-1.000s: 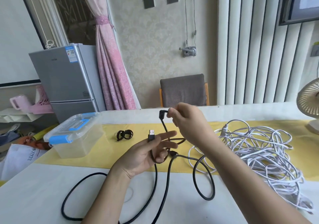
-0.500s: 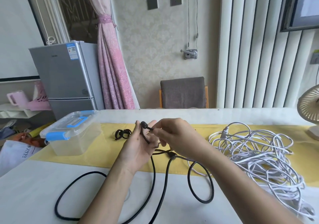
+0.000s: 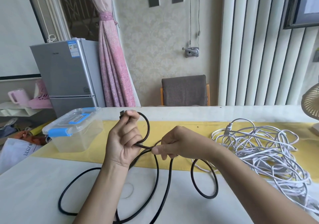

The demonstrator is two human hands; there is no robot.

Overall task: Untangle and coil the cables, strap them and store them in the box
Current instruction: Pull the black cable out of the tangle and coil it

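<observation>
The desk (image 3: 31,194) is left bare at its near-left corner. The far left is blocked by the lidded storage box (image 3: 74,134), the right by the white cable tangle (image 3: 259,151); the near centre is crossed by black cable (image 3: 157,176) loops.

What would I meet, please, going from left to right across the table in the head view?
Plastic box, left hand gripping the black cable, right hand pinching it too, pile of white cables, fan.

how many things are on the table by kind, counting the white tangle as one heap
black cable: 1
white cable heap: 1
clear box: 1
fan, cut off at the right edge: 1
total: 4
</observation>
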